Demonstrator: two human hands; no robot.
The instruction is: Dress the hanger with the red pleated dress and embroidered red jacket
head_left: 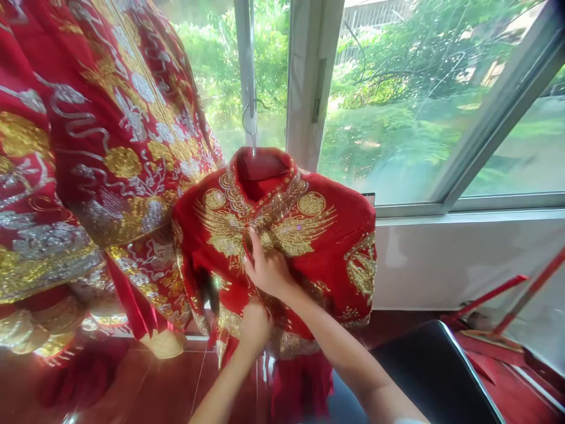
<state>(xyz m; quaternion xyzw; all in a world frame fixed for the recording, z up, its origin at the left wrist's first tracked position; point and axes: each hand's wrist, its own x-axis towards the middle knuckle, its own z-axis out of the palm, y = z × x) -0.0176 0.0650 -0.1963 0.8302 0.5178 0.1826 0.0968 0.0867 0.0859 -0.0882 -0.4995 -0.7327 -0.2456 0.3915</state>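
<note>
- Red jacket (304,235) with gold embroidery hangs before the window (397,123); the hook of the hanger (254,145) rises from inside its collar.
- Right hand (270,271) rests at the upper front opening, index finger raised, thumb slightly apart; whether it pinches cloth, I cannot tell.
- Left hand (256,321) curls nearly closed below it; its fingertips are hidden, so its hold is unclear.
- Embroidered red garments (128,123) hang just beside, to the left.

Left hand (256,324): fingers hidden at jacket (293,232) front; leftmost garment (26,141) cut off at left edge.
</note>
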